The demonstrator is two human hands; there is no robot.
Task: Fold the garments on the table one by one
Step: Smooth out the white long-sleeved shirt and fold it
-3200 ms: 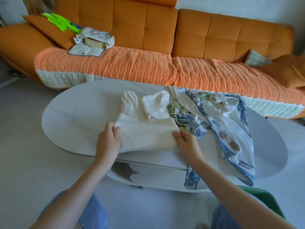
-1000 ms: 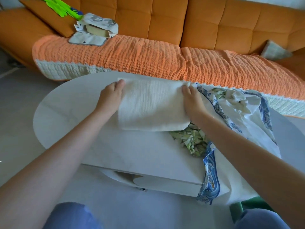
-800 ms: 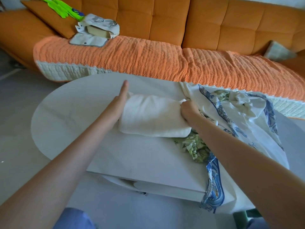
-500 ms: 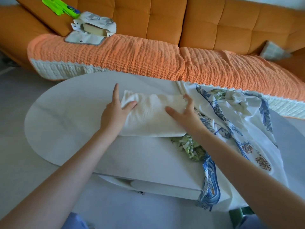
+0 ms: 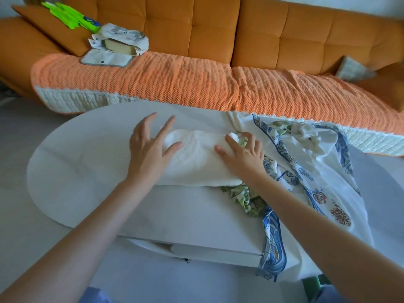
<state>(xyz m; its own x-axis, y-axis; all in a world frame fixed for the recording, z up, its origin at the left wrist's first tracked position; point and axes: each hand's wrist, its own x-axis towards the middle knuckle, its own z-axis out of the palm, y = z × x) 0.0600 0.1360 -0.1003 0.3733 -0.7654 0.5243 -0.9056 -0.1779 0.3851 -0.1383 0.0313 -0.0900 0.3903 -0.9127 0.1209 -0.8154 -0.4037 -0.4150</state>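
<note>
A folded white knit garment point(image 5: 197, 159) lies on the pale oval table point(image 5: 87, 167). My left hand point(image 5: 150, 147) rests flat on its left end, fingers spread. My right hand point(image 5: 242, 154) presses on its right end with the fingers straight. Under and right of it lies a crumpled green-patterned garment point(image 5: 247, 199). A large white cloth with blue print point(image 5: 323, 182) is heaped on the table's right side and hangs over the front edge.
An orange sofa point(image 5: 218, 33) with a textured orange cover point(image 5: 175, 84) stands just behind the table. On its left seat lie a pouch with a book point(image 5: 119, 45) and bright green items point(image 5: 70, 17). Grey floor surrounds the table.
I folded the white garment's near half away from me, then pressed it. Over the last half second both hands stayed flat on its two ends, fingers spreading a little.
</note>
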